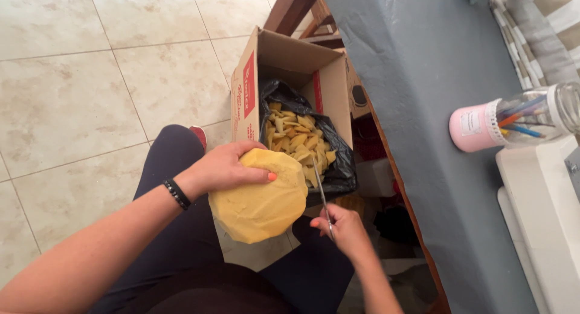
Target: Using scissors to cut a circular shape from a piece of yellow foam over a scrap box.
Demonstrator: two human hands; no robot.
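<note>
Two hands working over the cardboard box point(254, 78): left hand point(232, 166) is gripping a big yellow peeled chunk point(260, 199), holding it just short of the box's near edge. Right hand point(344, 226) is clenching a thin knife point(322, 196) beside the chunk, blade running lengthwise toward the box. Yellow peels point(299, 142) are lying in the black bag point(338, 169) lining the box. Table edge point(393, 163) is crowding the right; open tile floor point(90, 96) left of the box.

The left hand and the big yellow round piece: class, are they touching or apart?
Touching. The head view shows the left hand spread over the top of the yellow round piece, fingers wrapped against its surface.
</note>
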